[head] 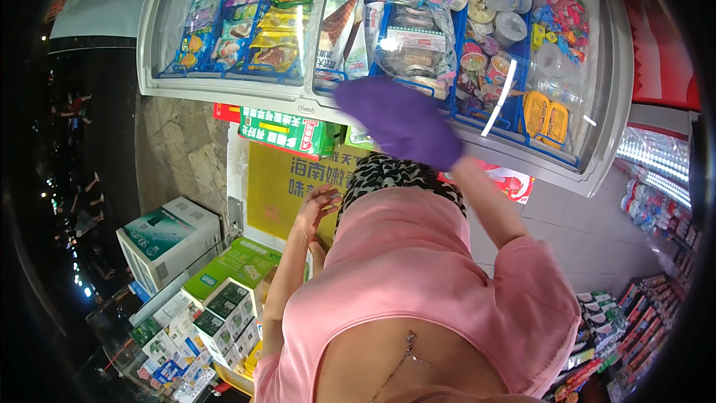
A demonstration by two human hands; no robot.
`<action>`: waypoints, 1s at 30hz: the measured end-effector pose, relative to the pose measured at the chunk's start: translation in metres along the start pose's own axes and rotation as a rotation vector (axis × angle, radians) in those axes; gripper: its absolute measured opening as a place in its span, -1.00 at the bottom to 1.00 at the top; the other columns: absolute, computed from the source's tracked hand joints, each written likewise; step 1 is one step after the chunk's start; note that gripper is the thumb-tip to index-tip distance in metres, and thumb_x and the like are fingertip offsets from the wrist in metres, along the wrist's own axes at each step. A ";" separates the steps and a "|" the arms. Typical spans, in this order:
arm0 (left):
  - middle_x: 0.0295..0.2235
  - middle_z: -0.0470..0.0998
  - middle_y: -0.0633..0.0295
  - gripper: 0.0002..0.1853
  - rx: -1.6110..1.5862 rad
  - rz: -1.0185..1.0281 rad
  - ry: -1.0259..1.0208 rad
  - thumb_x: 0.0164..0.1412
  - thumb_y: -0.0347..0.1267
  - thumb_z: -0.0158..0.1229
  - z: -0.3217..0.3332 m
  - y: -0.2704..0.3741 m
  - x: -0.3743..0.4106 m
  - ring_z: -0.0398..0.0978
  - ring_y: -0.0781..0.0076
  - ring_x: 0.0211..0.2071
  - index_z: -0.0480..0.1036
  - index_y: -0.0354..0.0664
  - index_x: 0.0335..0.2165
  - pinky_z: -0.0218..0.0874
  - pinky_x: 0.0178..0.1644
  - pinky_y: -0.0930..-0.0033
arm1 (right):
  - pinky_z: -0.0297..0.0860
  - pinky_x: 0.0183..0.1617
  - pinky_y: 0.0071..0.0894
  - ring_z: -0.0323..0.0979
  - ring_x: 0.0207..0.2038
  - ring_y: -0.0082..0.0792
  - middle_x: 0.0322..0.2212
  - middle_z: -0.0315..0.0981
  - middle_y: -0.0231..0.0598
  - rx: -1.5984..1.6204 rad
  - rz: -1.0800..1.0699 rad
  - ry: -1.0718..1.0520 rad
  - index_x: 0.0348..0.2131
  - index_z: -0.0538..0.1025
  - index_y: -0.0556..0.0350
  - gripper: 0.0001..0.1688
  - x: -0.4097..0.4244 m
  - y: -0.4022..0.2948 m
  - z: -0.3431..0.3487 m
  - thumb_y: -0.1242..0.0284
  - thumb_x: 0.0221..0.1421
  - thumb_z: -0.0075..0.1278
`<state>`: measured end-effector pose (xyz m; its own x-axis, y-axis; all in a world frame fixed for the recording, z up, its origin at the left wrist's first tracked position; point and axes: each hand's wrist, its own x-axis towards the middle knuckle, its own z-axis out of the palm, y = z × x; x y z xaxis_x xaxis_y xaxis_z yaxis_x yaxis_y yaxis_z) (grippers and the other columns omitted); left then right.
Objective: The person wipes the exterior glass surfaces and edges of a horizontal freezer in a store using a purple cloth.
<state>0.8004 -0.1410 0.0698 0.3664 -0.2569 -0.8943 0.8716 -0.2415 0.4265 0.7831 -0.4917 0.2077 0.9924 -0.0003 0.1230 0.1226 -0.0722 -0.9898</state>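
A purple cloth or mitt (403, 120) covers my right hand, so its fingers are hidden and only the wrist shows. It lies over the front rim (503, 162) of a chest freezer, near the middle. Through the clear sliding lids (305, 28), blue wire baskets (460, 67) show, with wrapped ice creams (279, 28), cone packets (341, 28) and plastic tubs (510, 29). My left hand (319, 210) hangs by my left side with fingers loosely bent and nothing in them. It is beside a yellow printed panel (268, 179) below the freezer.
Green and red cartons (285, 130) stand under the freezer's front. Left of me are a white box (168, 240), a green carton (235, 268) and stacked small boxes (224, 319). Packaged goods (598, 324) fill racks at right, by a lit bottle cooler (660, 179).
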 end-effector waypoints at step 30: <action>-0.09 0.44 0.00 -0.65 0.188 0.038 0.007 0.18 -0.43 -0.02 0.072 0.006 0.043 0.48 0.13 -0.17 0.27 -0.24 -0.04 0.32 -0.16 0.19 | 0.36 -0.24 -0.02 0.38 -0.21 0.03 -0.21 0.34 -0.12 -1.296 0.690 0.712 -0.21 0.44 -0.07 -0.60 -0.370 0.030 -0.227 0.60 -0.14 -0.08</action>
<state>0.7981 -0.2208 0.0431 0.4007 -0.2628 -0.8777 0.7814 -0.4021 0.4771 0.4175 -0.7205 0.1490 0.6031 -0.7938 0.0780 -0.7719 -0.6055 -0.1937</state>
